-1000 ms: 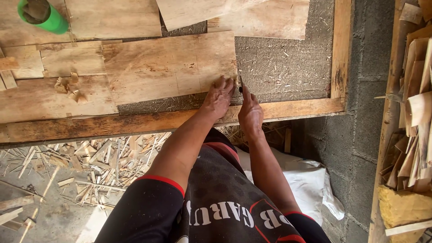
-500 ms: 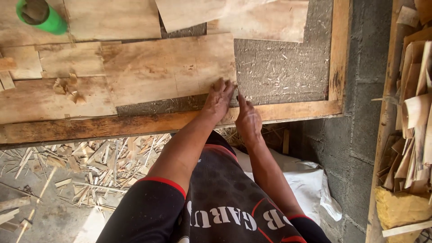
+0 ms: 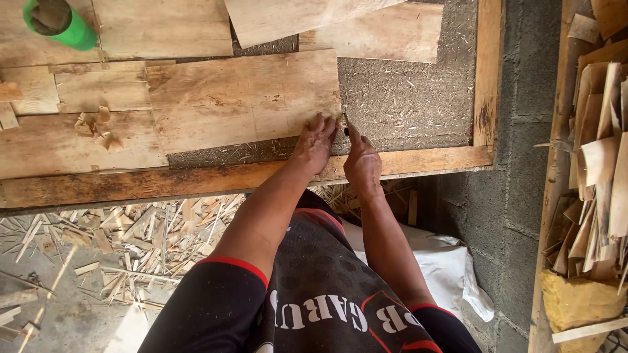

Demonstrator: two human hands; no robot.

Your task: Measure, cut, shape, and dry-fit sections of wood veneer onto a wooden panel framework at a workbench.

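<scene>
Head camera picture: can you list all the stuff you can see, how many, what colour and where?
veneer sheet: one, pale brown, bench middle, under left hand
small blade: one, dark, at sheet's right edge
other wood sheets: several, pale brown, bench top and left
green cylinder: one, top left corner
wood offcuts: many, tan, on floor
stacked strips: many, tan, right side
white sack: one, below bench
left hand: flat on sheet
right hand: fingers grip blade

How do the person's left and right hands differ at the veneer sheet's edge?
The left hand lies flat, palm down, on the veneer sheet; the right hand is curled around a small dark blade. The left rests on the sheet, the right just off its right edge. Both are bare and over the bench.
</scene>
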